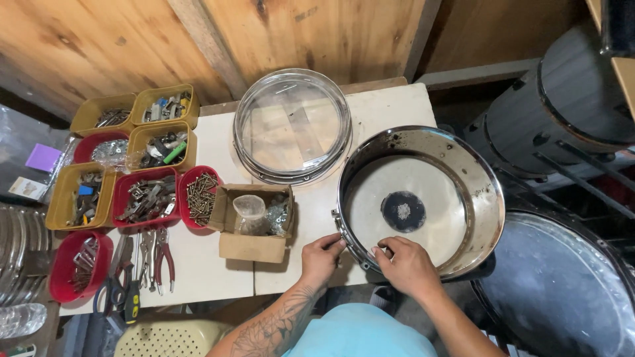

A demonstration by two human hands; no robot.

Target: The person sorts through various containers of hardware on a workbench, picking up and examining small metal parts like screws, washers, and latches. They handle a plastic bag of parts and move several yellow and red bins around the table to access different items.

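Right of centre in the frame: chrome drum shell (488, 198), tilted, open side up, pale drumhead with a dark round patch inside, overhanging the right edge of the white bench (211, 264). Left hand (321, 256) at the shell's near-left rim, fingers (334, 243) curled and pressed against a small fitting on the outer wall. Right hand (407, 264) just beside, on the near rim, fingers pinching over the edge; whatever sits between them too small to tell.

Above centre, flat on the bench: clear drumhead in a metal hoop (292, 125), near the shell but apart. Left of the hands: open cardboard box (251, 221) holding a clear plastic bag and small metal parts. Further left: red tray of screws (200, 196), red tray of metal brackets (147, 198), yellow trays (162, 145) with mixed hardware, all packed close. Lower left: pliers (159, 258) lying on the bench.

Bare bench surface between box and near edge; far right of the frame crowded by more drums (569, 99).
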